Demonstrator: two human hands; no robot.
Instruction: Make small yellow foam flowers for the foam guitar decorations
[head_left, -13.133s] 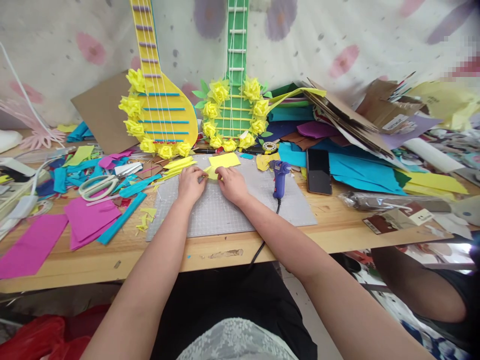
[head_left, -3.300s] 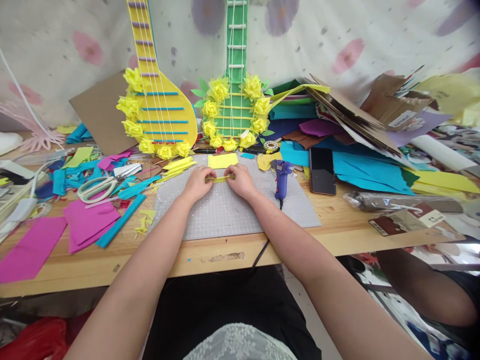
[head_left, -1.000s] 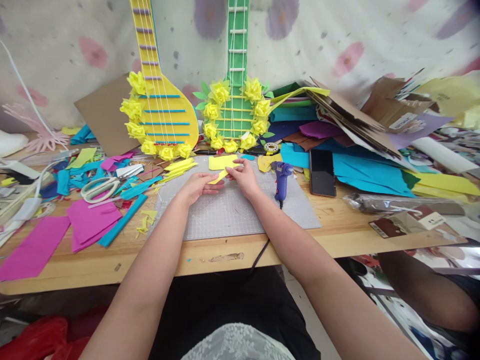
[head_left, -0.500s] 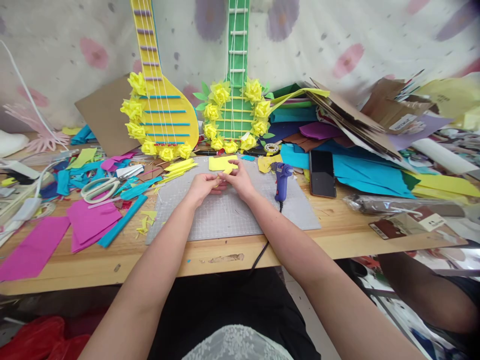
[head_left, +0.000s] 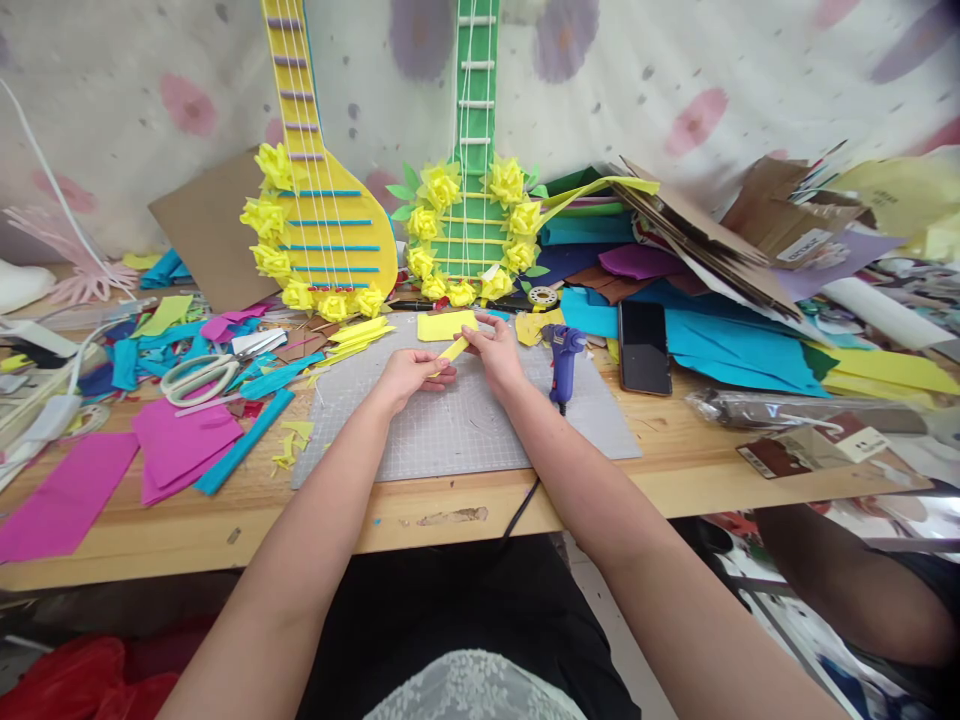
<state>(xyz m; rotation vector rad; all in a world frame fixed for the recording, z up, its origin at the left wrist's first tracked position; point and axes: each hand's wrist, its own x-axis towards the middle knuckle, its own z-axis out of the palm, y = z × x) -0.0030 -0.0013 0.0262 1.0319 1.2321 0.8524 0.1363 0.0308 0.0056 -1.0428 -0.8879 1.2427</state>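
Observation:
Between my two hands a narrow yellow paper strip [head_left: 454, 350] is held slanting up to the right. My left hand [head_left: 411, 378] pinches its lower end, and my right hand [head_left: 495, 352] has the upper end between thumb and fingers. Both hands are over the grey cutting mat [head_left: 442, 440]. Just behind them a yellow paper rectangle [head_left: 442, 326] lies on the mat. A purple glue gun [head_left: 564, 365] stands to the right of my right hand. Left of my left hand is a fan of yellow paper strips [head_left: 360, 340].
Two paper-covered instrument shapes, one yellow [head_left: 341, 220] and one green [head_left: 475, 150], stand at the back with yellow flowers. Scissors [head_left: 199, 378] and magenta paper [head_left: 184, 440] lie left. A phone [head_left: 645, 347], blue paper [head_left: 735, 345] and cardboard [head_left: 712, 240] lie right. Someone's limb [head_left: 847, 590] shows lower right.
My right hand has moved away from my left, to the right and slightly up. The yellow strip now shows stretched between them, where before the hands were close together over it.

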